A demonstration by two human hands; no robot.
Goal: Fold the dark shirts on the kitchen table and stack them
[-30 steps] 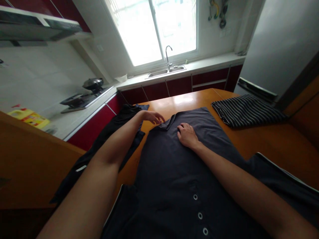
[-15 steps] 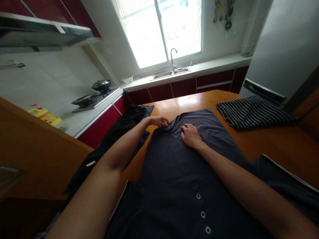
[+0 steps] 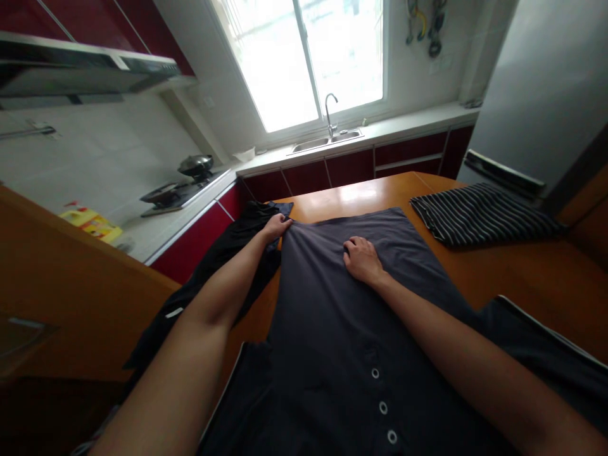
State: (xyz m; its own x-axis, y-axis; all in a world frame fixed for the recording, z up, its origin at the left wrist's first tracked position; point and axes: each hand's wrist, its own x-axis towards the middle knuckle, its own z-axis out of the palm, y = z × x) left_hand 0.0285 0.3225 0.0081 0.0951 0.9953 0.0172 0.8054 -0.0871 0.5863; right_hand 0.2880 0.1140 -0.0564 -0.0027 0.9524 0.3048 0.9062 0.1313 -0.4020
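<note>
A dark grey short-sleeved shirt (image 3: 323, 329) lies spread on the wooden table, its far hem towards the window. Three ring-shaped buttons run down its front near me, and pale piping edges the sleeves. At the far left corner of the hem, my left hand (image 3: 276, 227) pinches the cloth and stretches it outward. Creases fan from that corner towards the middle. My right hand (image 3: 363, 259) rests on the shirt below the hem, palm down, fingers loosely bent and holding nothing.
Dark folded clothes (image 3: 213, 266) hang over the table's left side. To the right, a black-and-white striped folded cloth (image 3: 484, 215) lies on the wooden table (image 3: 351, 193). Beyond are a sink (image 3: 311, 145), a stove with pans (image 3: 178, 199) and a fridge (image 3: 536, 95).
My left hand has moved left with the hem corner, and the bunched cloth there is now pulled out straighter. My right hand has stayed nearly in place on the shirt.
</note>
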